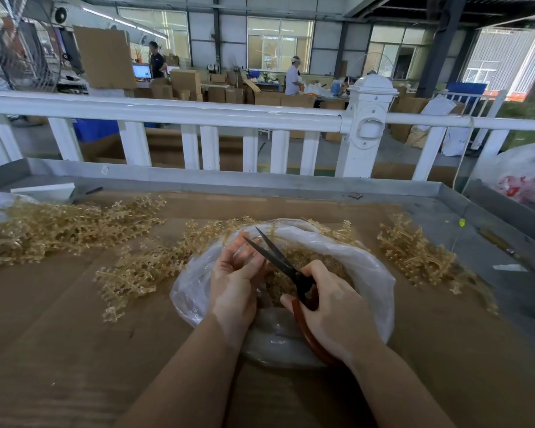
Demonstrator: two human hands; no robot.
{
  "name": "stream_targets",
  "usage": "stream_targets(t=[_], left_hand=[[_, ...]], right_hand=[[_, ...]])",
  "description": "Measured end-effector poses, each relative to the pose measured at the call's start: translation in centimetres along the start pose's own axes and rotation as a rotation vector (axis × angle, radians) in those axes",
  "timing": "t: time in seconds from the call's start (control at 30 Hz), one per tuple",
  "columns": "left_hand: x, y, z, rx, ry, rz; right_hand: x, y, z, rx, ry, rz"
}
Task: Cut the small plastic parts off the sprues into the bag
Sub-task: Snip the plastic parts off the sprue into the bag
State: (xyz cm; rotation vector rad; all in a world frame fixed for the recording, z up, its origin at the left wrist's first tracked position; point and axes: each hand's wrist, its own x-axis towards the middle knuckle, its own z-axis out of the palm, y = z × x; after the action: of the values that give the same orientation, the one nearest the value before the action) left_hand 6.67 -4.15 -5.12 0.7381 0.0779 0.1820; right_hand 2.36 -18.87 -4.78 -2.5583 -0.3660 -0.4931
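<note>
A clear plastic bag (374,273) lies open on the table in front of me, holding a heap of small amber plastic parts (300,257). My right hand (331,310) grips red-handled scissors (278,257) over the bag, the dark blades parted and pointing up-left. My left hand (235,282) is just left of the blades with fingers curled round something small and pale at the bag's rim; what it holds is mostly hidden by the fingers. Amber sprues lie in piles at the left (62,227), around the bag (142,267) and at the right (420,254).
Brown cardboard (74,335) covers the metal table with raised edges (491,211). A white railing (198,115) runs behind it. A large filled plastic bag (525,177) sits at the far right. Two people stand among cartons in the workshop beyond.
</note>
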Motion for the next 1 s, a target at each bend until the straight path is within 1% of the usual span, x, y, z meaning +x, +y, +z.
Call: stream_targets(t=[0.13,0.27,0.33,0.5,0.6,0.87,1.0], left_hand=[[0.02,0.02,0.02,-0.047,0.016,-0.009],[-0.01,0.21,0.07,-0.069,0.025,-0.012],[-0.09,0.26,0.21,-0.050,0.015,-0.020],[-0.67,0.24,0.64,0.104,-0.017,0.014],[-0.85,0.26,0.63,0.150,-0.029,0.024],[-0.69,0.16,0.57,0.156,-0.004,0.030],[-0.66,0.11,0.60,0.126,0.001,0.033]], right_hand=[[-0.17,0.03,0.36,-0.062,0.013,-0.021],[-0.05,0.09,0.27,-0.062,0.005,-0.023],[-0.10,0.12,0.21,-0.062,-0.002,-0.026],[-0.13,0.11,0.11,-0.055,0.003,-0.037],[-0.03,0.14,0.11,-0.058,0.006,-0.037],[0.00,0.35,0.39,-0.088,0.009,-0.034],[-0.01,0.54,0.55,-0.117,0.044,-0.055]])
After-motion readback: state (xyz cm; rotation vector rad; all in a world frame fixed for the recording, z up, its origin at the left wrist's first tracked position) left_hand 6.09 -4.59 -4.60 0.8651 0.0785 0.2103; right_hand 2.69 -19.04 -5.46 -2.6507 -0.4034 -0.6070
